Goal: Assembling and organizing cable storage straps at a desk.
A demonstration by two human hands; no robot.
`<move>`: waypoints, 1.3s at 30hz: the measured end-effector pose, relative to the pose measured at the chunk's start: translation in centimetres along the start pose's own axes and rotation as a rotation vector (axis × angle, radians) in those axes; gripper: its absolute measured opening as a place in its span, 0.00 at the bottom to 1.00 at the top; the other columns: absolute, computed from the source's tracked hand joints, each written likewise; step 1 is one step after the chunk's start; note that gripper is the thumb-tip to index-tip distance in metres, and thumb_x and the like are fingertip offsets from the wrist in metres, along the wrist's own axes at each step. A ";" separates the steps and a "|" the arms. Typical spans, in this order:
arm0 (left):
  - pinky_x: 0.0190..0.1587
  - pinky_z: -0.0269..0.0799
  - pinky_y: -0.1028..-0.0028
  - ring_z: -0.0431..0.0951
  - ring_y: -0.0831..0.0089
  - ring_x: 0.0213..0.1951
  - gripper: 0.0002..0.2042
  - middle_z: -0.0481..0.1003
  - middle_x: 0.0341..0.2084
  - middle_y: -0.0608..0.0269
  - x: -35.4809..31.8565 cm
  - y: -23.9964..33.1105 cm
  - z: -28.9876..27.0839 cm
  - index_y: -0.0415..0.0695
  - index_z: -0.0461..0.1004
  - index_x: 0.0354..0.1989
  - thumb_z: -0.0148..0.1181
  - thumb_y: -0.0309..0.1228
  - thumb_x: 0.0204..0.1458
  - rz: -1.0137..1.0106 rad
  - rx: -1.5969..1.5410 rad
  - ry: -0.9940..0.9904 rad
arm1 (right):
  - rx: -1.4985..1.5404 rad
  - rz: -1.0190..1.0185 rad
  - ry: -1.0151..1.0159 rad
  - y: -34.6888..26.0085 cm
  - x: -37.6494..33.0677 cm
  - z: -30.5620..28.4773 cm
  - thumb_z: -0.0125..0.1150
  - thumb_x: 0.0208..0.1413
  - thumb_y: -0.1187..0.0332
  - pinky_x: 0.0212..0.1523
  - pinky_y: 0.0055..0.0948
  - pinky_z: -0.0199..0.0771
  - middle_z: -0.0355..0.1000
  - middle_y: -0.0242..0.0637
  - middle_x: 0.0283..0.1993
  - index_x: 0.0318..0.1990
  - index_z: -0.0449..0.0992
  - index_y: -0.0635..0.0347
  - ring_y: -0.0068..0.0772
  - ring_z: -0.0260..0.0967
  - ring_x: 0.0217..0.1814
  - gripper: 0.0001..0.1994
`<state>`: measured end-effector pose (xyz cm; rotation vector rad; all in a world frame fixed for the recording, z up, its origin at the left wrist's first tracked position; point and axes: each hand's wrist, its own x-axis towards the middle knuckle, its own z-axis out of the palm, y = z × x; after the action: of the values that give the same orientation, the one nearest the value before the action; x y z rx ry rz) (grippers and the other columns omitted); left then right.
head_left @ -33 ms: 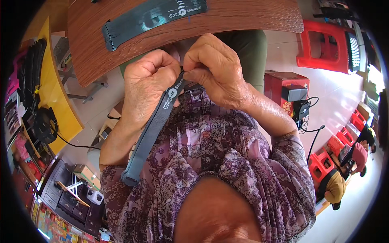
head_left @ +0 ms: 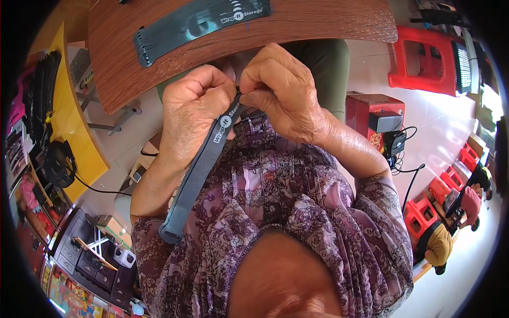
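A long dark grey-blue fabric strap [head_left: 199, 159] with white print hangs slantwise in front of my body. Its upper end is pinched at the fingertips of my left hand [head_left: 199, 103], whose fingers are curled closed. Pressed against that same end are the thumb and forefinger of my right hand [head_left: 281, 95]. The two hands meet just off the table's near edge, and the fingertips partly hide the strap's end. From there it runs down past my left forearm to a rounded, slotted tip by the sleeve. Beyond my hands, a stack of similar straps [head_left: 196, 29] lies on the brown wooden table [head_left: 328, 24].
To the right stand a red plastic stool [head_left: 397, 58] and a red box [head_left: 360, 108] with a black device and cables beside it. A yellow table [head_left: 79, 132] is at left, bearing black straps [head_left: 40, 100]. Several people sit at the far right.
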<state>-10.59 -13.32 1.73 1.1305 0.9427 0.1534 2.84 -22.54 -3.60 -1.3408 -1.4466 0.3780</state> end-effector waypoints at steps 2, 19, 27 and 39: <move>0.14 0.66 0.85 0.66 0.85 0.13 0.05 0.69 0.15 0.65 0.0 -0.3 -0.1 0.36 0.70 0.24 0.49 0.24 0.47 0.003 -0.021 -0.007 | -0.033 -0.054 0.021 0.1 0.0 0.1 0.64 0.35 0.78 0.27 0.29 0.62 0.64 0.36 0.27 0.28 0.68 0.62 0.36 0.62 0.28 0.12; 0.15 0.67 0.85 0.67 0.87 0.16 0.05 0.70 0.17 0.67 0.0 -0.4 -0.4 0.35 0.71 0.27 0.51 0.23 0.48 0.072 -0.059 0.026 | -0.131 -0.103 0.181 -0.5 0.0 0.7 0.68 0.32 0.77 0.28 0.29 0.64 0.68 0.38 0.29 0.29 0.72 0.64 0.37 0.65 0.29 0.13; 0.16 0.65 0.85 0.66 0.88 0.17 0.03 0.68 0.16 0.70 -0.2 -1.1 -0.7 0.36 0.70 0.26 0.51 0.22 0.48 0.117 0.050 -0.001 | 0.238 0.309 -0.095 -0.9 0.5 -0.8 0.63 0.35 0.79 0.23 0.31 0.67 0.65 0.37 0.23 0.29 0.71 0.61 0.37 0.65 0.22 0.10; 0.18 0.61 0.84 0.66 0.87 0.17 0.02 0.68 0.16 0.72 3.6 -2.6 -3.4 0.39 0.69 0.26 0.51 0.21 0.49 0.130 0.142 0.144 | 0.162 -0.035 -0.003 -3.1 -1.4 2.5 0.57 0.31 0.84 0.17 0.23 0.62 0.64 0.31 0.20 0.23 0.69 0.60 0.26 0.61 0.17 0.10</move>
<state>-11.61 -10.17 -2.77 1.3260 1.0197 0.2798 -1.09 -23.70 -2.72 -1.1838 -1.4085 0.4644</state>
